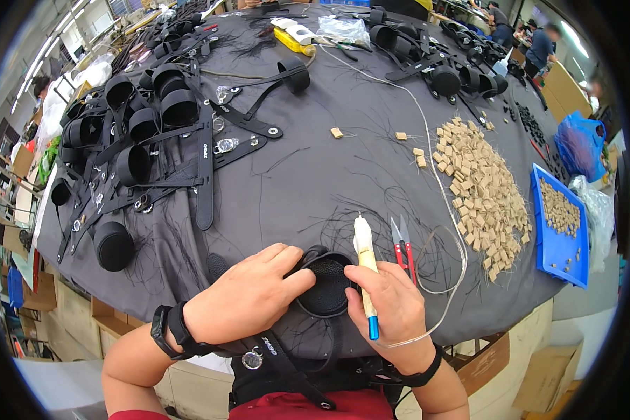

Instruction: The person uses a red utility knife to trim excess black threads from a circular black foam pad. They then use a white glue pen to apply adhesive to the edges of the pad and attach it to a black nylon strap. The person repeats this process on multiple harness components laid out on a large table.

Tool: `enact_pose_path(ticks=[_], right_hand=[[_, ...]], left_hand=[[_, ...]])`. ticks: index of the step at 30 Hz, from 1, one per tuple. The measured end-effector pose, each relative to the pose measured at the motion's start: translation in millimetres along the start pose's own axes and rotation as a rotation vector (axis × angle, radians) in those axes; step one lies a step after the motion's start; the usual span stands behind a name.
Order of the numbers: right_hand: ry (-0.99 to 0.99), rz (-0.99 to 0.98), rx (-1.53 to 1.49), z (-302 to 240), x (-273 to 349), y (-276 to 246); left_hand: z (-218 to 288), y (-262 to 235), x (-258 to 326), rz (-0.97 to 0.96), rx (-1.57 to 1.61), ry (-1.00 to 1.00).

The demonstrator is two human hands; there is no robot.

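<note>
Near the table's front edge, my left hand is closed on the left rim of a round black cup with a textured inside. A black strap with a metal ring hangs below it toward my lap. Between the fingers of my right hand is a corded pen-shaped tool, wrapped in white and cream, with a blue end and a thin metal tip pointing away from me. The thumb of that hand is at the cup's right rim. Red-handled thread snips lie just right of the tool, blades pointing away.
Black cups on straps are heaped at the left, more at the far right. Right of the snips spreads a pile of small tan blocks, beside a blue tray. A pale cord runs toward a yellow-and-white power strip. Loose black threads litter the dark cloth.
</note>
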State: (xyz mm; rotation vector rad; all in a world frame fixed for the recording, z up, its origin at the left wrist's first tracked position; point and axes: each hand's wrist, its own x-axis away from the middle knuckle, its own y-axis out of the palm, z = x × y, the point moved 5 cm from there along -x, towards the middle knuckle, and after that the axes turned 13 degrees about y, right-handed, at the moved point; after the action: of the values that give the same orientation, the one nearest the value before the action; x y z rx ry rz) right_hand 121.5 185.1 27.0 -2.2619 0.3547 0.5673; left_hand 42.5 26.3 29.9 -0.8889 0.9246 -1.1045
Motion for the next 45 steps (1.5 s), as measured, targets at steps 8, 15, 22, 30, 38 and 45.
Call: enact_pose_path(ticks=[8, 15, 22, 30, 38, 45], right_hand=[[-0.026, -0.002, -0.023, 0, 1, 3], [-0.004, 0.004, 0.007, 0, 0, 1], [-0.021, 0.010, -0.030, 1, 1, 2], [-0.025, 0.005, -0.044, 0, 1, 2], [-0.011, -0.002, -0.041, 1, 2, 3], [0.027, -0.005, -0.071, 3, 1, 2]], left_hand=[[4, 0, -5, 0.094, -0.080, -0.010], [2, 2, -7, 0.050, -0.102, -0.011], [-3, 0, -1, 0.028, -0.008, -0.015], [2, 0, -6, 0.070, -0.082, -0.026], [-5, -1, -2, 0.066, 0.068, 0.001], [-11, -3, 2, 0.066, 0.201, -0.016]])
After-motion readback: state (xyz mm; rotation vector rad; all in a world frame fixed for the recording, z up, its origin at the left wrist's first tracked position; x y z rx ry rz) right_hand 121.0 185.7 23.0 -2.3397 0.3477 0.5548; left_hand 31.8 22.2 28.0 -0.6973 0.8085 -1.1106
